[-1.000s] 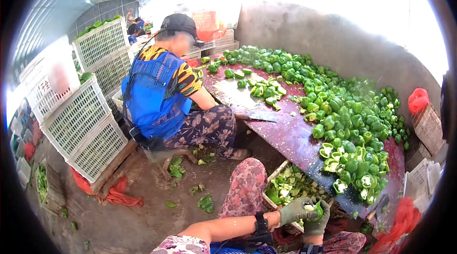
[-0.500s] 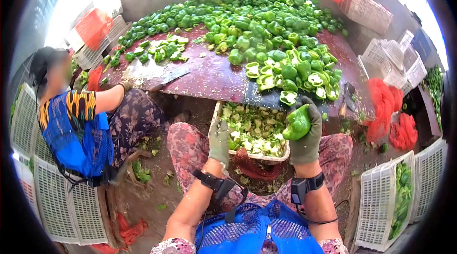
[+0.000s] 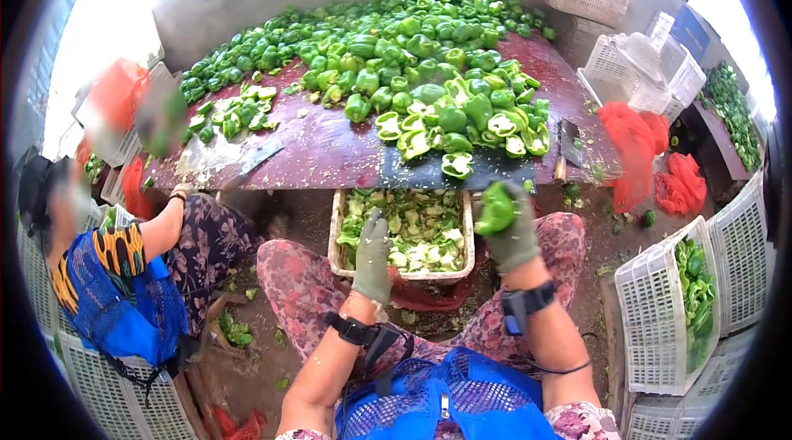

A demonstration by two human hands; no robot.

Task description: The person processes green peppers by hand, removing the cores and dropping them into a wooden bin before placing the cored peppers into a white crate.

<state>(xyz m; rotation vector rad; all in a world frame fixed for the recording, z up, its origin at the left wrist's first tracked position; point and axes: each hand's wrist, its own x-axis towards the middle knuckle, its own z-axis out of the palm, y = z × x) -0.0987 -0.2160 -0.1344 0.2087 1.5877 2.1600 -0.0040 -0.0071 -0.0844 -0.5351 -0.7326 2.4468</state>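
Gloved in grey-green, my right hand (image 3: 515,234) is wrapped round a whole green pepper (image 3: 496,209), just right of the basket and below the table edge. My left hand (image 3: 374,260), in a matching glove, is over the left side of the basket with its fingers extended upward and nothing in it. Between my knees the white basket (image 3: 335,229) holds pale green pepper cores and scraps. On the dark red table (image 3: 330,143) lies a big heap of green peppers (image 3: 396,35), with cut halves (image 3: 456,163) at its near edge.
A cleaver (image 3: 569,147) lies at the table's right, and another knife (image 3: 261,158) at the left. A co-worker (image 3: 124,275) sits at my left. White crates (image 3: 668,308) with peppers stand at the right, near red net bags (image 3: 681,184).
The view has turned, so the table and basket appear further left. My right hand still holds the pepper, now tilted differently. The co-worker's hand is lower in view.
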